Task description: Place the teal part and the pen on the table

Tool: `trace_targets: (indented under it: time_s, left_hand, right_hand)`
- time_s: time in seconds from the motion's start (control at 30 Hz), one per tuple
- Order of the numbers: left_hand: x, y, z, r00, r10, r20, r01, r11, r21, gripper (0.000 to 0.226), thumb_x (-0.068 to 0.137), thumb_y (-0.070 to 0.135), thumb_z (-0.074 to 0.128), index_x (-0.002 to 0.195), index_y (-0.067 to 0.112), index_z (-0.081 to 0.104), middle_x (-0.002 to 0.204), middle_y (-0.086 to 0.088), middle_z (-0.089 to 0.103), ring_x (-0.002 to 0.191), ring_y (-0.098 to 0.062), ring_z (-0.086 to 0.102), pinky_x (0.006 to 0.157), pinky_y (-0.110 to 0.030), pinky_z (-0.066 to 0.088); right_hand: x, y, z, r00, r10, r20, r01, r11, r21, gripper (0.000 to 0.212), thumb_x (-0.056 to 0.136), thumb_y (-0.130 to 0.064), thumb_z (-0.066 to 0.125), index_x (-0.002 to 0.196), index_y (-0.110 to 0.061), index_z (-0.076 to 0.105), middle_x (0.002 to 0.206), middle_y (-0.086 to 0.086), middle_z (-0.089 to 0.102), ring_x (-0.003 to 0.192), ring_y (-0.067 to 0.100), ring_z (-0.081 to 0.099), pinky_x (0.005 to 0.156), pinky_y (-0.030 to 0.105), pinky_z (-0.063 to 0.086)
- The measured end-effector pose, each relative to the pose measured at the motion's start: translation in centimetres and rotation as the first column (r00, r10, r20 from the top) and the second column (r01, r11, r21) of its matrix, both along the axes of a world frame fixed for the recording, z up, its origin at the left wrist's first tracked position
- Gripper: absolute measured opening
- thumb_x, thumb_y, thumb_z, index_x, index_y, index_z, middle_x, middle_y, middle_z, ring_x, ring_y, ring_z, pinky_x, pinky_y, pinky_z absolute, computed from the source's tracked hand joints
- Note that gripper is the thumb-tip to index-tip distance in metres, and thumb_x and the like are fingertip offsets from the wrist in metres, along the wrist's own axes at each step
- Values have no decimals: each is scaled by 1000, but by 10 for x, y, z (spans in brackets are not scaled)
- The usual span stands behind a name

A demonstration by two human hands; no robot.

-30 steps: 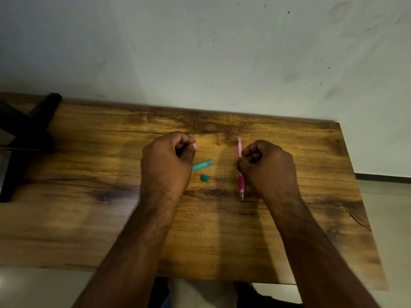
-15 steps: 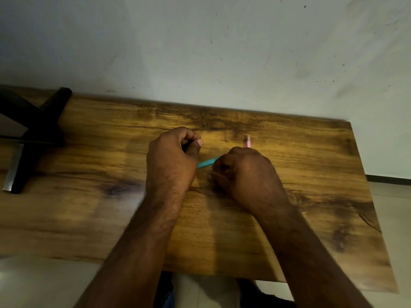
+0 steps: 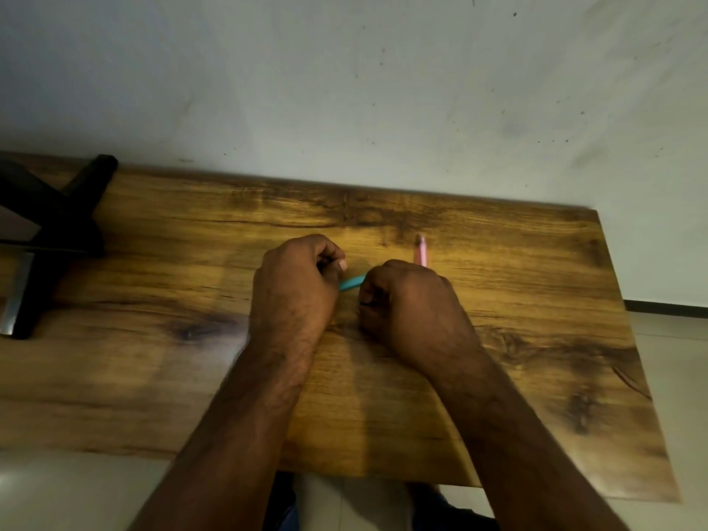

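Observation:
My left hand (image 3: pixel 295 289) is curled into a fist on the wooden table (image 3: pixel 153 377), thumb against forefinger, pinching what looks like a small dark thing. A teal pen part (image 3: pixel 350 283) lies between my two hands, its right end at the knuckles of my right hand (image 3: pixel 410 312). That hand is curled with its fingertips down on the table just right of the left hand. What lies under the fingers is hidden. Only the far end of a pink pen (image 3: pixel 421 254) shows behind the right hand.
A black stand with crossed legs (image 3: pixel 49 231) sits on the table's far left. A marked white wall (image 3: pixel 383 90) runs right behind the table's far edge. Pale floor tiles (image 3: pixel 674 377) show past the right and near edges.
My right hand has moved left, off the pink pen, to the teal parts, and now covers the small teal piece. The left hand has kept its fist.

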State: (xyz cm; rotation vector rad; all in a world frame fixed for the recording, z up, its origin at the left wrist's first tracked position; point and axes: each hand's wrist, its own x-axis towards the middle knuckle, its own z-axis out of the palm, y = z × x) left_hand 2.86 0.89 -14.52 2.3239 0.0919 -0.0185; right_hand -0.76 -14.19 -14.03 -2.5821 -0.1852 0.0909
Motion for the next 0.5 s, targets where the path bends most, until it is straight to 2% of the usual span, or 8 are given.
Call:
trace_targets:
  time_s: [0.13,0.2,0.3,0.4,0.5]
  left_hand:
    - [0,-2,-2,999,-40,-23,40,999,17,11,87,23,79,93,30,75,82,17,68,81,3,64,70,-19,52]
    - [-1,-4,-4,999,-37,-35,38,999,30,17,81,26,84,97,30,76,84,16,68,80,3,63,69,-19,51]
    - [-2,-7,-6,999,-36,-36,38,998,57,28,73,32,90,99,30,77,89,15,69,80,3,61,67,-18,48]
    - [-3,-8,-6,998,-61,-33,64,994,90,31,70,35,92,97,30,79,90,14,68,80,1,61,67,-21,49]
    - [-4,-10,-5,997,-78,-10,78,989,128,22,74,36,89,93,29,80,86,14,68,76,0,61,62,-19,43]
  right_hand:
    - [4,-12,-2,989,-136,-57,143,980,141,15,80,-22,80,86,-31,70,79,-15,66,74,3,63,68,24,50]
    - [6,-19,-2,972,-222,-70,233,934,273,19,81,-19,79,93,-31,72,77,-15,69,71,3,65,67,25,54]
    - [9,-26,2,919,-365,-146,389,788,478,24,86,-14,76,103,-30,77,81,-10,75,74,7,69,70,29,60]
    - [10,-30,5,877,-407,-256,471,621,627,16,88,-11,77,96,-25,80,91,-14,79,87,-1,72,78,21,59]
    - [10,-30,9,837,-375,-400,537,417,734,11,86,-6,79,93,-15,80,85,-3,79,75,4,70,69,18,54]
